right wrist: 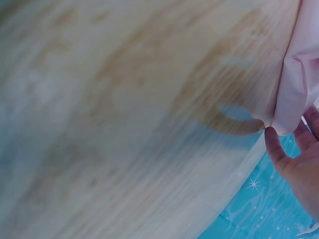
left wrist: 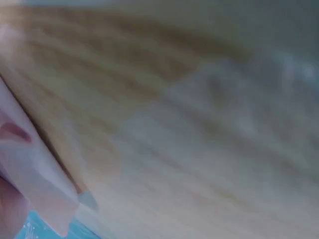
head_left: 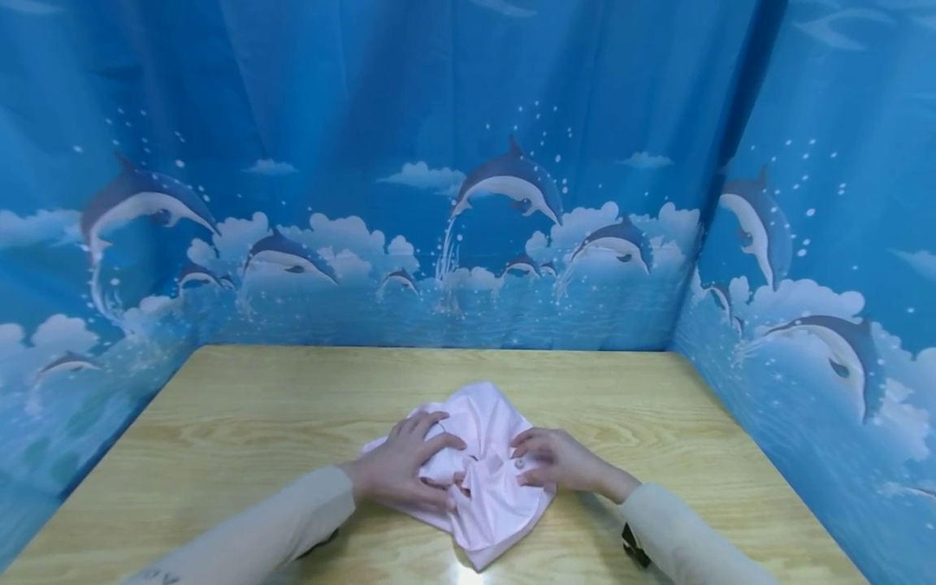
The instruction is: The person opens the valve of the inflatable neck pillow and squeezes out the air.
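Note:
A pale pink cloth (head_left: 497,504) lies bunched and folded on the table, its corners spread toward the far side and the near edge. My left hand (head_left: 402,463) grips a raised fold on its left side, thumb low and fingers arched over the top. On the right, my right hand (head_left: 559,461) holds the cloth between thumb and bent fingers, with a small round button (head_left: 520,464) showing in the gap. Pink fabric (left wrist: 30,164) and part of the left hand (left wrist: 10,209) appear at the left wrist view's edge. In the right wrist view, the right thumb (right wrist: 274,147) meets the fabric's edge.
The wood-grain table (head_left: 278,406) reaches back to a blue dolphin-print curtain (head_left: 366,162), which also hangs along both sides. Light-coloured sleeves (head_left: 249,528) cover both forearms. A dark band (head_left: 634,546) shows at the right cuff.

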`<action>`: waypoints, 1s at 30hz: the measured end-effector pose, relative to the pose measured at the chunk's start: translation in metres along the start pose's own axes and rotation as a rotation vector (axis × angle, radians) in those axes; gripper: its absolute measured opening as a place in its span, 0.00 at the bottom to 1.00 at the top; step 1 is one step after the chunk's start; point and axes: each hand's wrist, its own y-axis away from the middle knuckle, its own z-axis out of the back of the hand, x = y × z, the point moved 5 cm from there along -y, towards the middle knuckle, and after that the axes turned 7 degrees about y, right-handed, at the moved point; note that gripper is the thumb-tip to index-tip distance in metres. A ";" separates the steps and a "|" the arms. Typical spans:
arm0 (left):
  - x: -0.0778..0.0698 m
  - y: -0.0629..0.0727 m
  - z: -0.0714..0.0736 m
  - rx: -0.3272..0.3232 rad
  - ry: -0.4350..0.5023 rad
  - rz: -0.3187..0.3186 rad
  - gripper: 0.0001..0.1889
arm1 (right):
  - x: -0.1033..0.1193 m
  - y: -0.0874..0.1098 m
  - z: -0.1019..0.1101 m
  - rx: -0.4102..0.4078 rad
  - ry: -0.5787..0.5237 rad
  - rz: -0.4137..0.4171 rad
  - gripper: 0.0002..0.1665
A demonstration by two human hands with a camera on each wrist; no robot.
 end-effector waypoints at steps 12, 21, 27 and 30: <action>-0.007 -0.004 -0.005 -0.181 -0.007 0.047 0.35 | 0.002 0.000 0.001 0.011 -0.001 -0.006 0.17; -0.011 -0.006 -0.007 -0.207 -0.031 0.056 0.31 | 0.003 0.000 0.002 -0.005 0.001 0.011 0.16; -0.012 -0.009 -0.006 -0.191 -0.023 0.067 0.24 | 0.001 0.000 0.001 0.010 -0.022 -0.013 0.16; -0.012 -0.009 -0.004 -0.184 -0.012 0.060 0.23 | 0.001 0.000 0.001 0.017 -0.025 -0.024 0.17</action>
